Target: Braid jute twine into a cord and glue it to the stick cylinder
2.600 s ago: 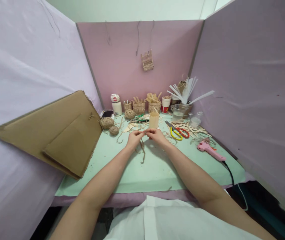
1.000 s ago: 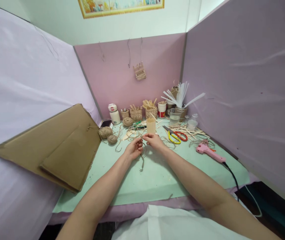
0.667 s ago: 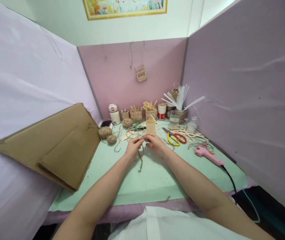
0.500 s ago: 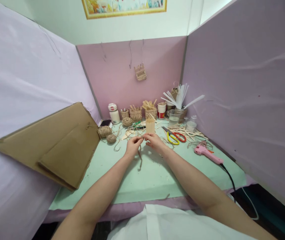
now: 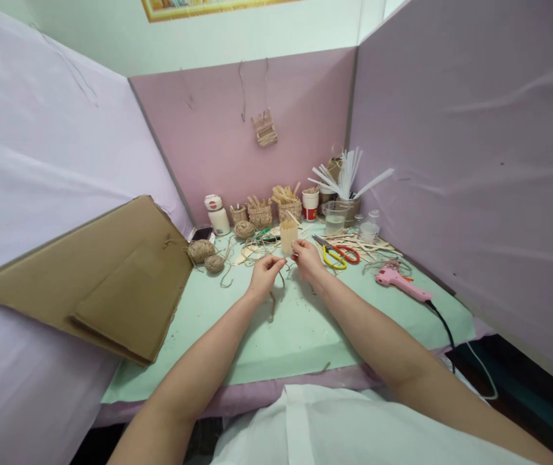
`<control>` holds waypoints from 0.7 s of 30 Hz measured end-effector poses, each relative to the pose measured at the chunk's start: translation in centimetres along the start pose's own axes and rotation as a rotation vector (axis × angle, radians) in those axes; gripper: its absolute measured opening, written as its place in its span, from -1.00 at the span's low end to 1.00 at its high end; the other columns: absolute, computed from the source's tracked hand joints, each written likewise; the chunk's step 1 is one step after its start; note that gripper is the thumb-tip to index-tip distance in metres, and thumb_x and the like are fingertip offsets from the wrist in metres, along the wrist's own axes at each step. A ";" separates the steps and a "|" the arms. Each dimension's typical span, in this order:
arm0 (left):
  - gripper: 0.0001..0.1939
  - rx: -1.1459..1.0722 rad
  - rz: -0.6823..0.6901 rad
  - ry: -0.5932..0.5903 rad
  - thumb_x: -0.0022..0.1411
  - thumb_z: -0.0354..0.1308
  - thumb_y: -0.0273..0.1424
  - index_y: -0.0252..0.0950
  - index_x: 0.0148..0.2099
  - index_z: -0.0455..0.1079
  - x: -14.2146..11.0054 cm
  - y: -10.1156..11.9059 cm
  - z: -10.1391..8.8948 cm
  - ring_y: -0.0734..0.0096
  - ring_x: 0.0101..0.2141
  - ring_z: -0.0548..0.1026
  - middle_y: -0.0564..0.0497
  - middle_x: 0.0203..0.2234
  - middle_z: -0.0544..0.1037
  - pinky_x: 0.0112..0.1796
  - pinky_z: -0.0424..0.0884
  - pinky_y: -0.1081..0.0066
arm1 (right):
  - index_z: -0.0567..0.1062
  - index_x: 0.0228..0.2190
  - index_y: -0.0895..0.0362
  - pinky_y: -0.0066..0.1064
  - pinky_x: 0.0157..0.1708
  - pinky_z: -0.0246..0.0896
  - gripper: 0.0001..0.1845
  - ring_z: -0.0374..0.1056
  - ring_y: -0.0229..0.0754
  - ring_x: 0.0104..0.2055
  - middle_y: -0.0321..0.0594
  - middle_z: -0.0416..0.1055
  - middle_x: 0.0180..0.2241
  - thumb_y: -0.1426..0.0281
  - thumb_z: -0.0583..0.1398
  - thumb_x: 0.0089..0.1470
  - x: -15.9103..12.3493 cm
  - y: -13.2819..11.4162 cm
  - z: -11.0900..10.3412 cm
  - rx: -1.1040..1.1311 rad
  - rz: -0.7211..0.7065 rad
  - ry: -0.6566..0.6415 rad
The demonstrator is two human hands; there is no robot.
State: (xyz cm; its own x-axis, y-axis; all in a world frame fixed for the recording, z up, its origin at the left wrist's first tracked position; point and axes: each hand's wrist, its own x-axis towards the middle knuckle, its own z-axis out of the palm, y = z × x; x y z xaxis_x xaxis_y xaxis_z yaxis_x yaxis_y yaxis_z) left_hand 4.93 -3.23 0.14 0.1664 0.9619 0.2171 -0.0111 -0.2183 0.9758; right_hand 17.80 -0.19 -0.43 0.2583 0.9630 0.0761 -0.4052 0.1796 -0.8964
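My left hand [image 5: 264, 278] is closed in a pinch on a piece of brown twine [image 5: 272, 307], whose ends dangle below the fingers. A short way to its right, my right hand [image 5: 307, 258] is also closed, fingertips pressed together; what they pinch is too small to make out. Just behind the right fingertips stands a small upright holder of wooden sticks [image 5: 288, 236], partly covered by that hand. Loose strands of twine lie on the green tabletop [image 5: 296, 336] around both hands.
Balls of twine [image 5: 201, 251] sit at the left beside leaning cardboard [image 5: 112, 284]. To the right lie yellow-handled scissors [image 5: 335, 259], red-handled scissors [image 5: 349, 254] and a pink glue gun [image 5: 402, 284] with a cord. Stick-filled baskets [image 5: 260, 213] and a water cup [image 5: 335, 219] line the back.
My hands have moved apart from where they met at the twine. The right hand went slightly forward toward the stick holder; the left still pinches the twine. The view has tilted down slightly.
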 end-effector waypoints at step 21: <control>-0.69 -0.243 -0.103 -0.040 -0.10 0.32 -0.21 -0.34 -0.36 0.49 0.4 -0.7 -1.4 0.65 -0.65 0.02 0.17 -0.72 0.14 -0.61 -0.14 0.50 | 0.53 -0.42 0.12 -0.43 -0.40 0.08 -0.63 0.22 -0.28 -0.46 -0.31 0.37 -0.54 0.07 0.18 -0.05 -1.3 -2.1 -0.6 -0.476 -0.142 -0.571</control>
State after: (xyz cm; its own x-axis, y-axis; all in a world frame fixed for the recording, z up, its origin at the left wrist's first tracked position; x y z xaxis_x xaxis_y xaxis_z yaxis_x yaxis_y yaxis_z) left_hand 3.61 -2.45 -0.39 0.2175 0.9686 0.1202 -0.2279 -0.0694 0.9712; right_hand 18.89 -1.91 1.12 -0.2672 0.9146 0.3035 0.0540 0.3286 -0.9429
